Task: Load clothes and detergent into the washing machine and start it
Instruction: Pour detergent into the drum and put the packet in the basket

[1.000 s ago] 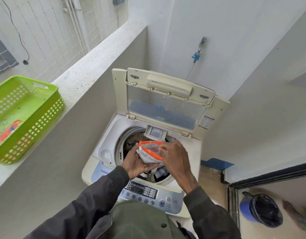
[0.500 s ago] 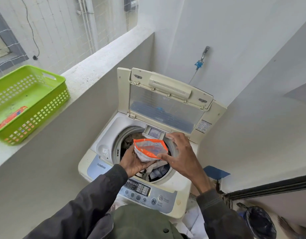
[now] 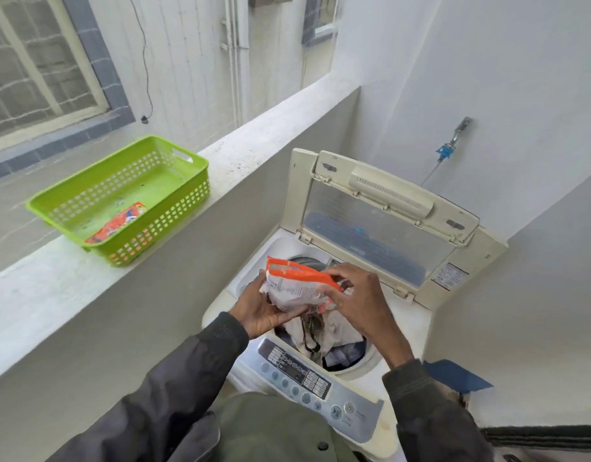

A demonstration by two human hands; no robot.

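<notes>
the detergent packet point(image 3: 297, 288), white with an orange top edge, is held above the open drum of the washing machine point(image 3: 410, 325). the left hand point(image 3: 260, 311) grips it from below, with the fingers curled around its bottom. the right hand point(image 3: 360, 301) pinches the right corner of the orange edge. the lid point(image 3: 380, 221) stands raised at the back. in the drum lie clothes point(image 3: 334, 331), white and dark ones. the control panel point(image 3: 307, 375) is along the front edge. on the ledge point(image 3: 70, 278) at the left sits a green basket point(image 3: 174, 215), and another orange packet point(image 3: 117, 223) lies flat in it.
</notes>
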